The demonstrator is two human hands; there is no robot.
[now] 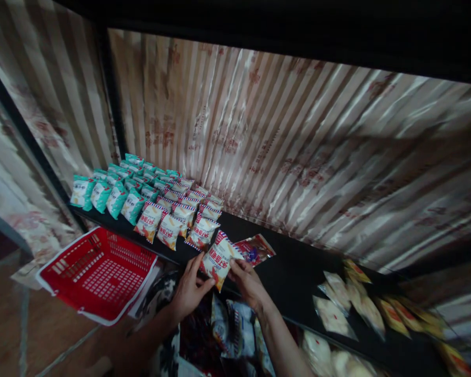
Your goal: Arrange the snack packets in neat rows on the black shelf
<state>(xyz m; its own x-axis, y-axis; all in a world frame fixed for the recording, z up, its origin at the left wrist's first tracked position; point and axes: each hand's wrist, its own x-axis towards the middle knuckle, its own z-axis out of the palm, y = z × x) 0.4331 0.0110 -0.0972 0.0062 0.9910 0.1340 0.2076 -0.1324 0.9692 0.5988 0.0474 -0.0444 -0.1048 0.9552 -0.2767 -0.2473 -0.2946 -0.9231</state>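
Observation:
Between my two hands is a white snack bag with red lettering and a striped top edge, tilted over the front edge of the black shelf. My left hand grips its left side and lower edge with thumb and fingers. On its right side, my right hand pinches the bag. Just behind it a red and purple packet lies flat on the shelf. Matching white bags stand in rows to the left, and teal snack bags fill the far left end.
A red plastic basket sits low at the left, below the shelf. Clear-wrapped pale packets and yellow packets lie on the shelf at the right. More bags show below my hands. A corrugated, patterned sheet backs the shelf.

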